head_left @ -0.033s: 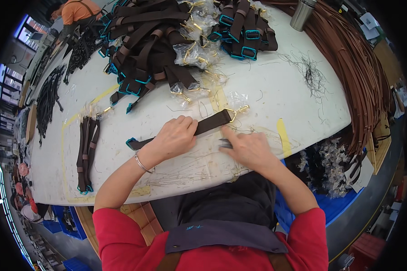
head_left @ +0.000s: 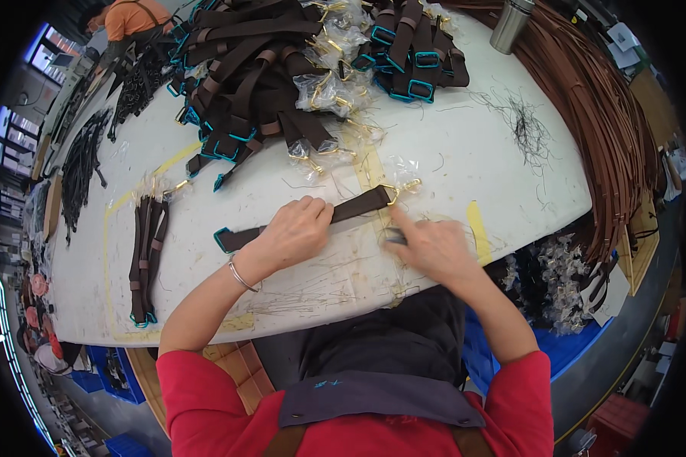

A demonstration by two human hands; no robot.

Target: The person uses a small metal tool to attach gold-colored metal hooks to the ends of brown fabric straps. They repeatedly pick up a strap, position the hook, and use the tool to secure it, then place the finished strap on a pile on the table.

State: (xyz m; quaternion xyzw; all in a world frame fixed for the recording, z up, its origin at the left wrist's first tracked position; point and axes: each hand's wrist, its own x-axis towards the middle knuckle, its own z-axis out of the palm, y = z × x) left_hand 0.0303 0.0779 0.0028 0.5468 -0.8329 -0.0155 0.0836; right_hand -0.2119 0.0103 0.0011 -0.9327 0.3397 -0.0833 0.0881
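A dark brown webbing strap [head_left: 358, 204] lies slantwise across the table in front of me. At its left end is a buckle wrapped in blue film [head_left: 222, 240]; at its right end, a gold hook [head_left: 408, 186] with clear plastic around it. My left hand [head_left: 296, 230] is closed over the middle of the strap, fingers curled against it. Just below the strap's right end, my right hand [head_left: 438, 247] is closed on a small dark tool [head_left: 395, 236], its index finger stretched toward the gold hook. Motion blurs the tool, so its kind is unclear.
A large pile of similar straps [head_left: 244, 84] covers the far side. A few folded straps [head_left: 146, 259] lie at left. Loose threads [head_left: 524, 126], a steel flask [head_left: 512, 27] and long brown strips [head_left: 602, 129] are to the right. Beyond, a person in orange [head_left: 133, 19] bends over.
My right hand, with the dark tool, has shifted slightly right, away from the strap. My left hand stays put; the strap's left end looks slightly turned.
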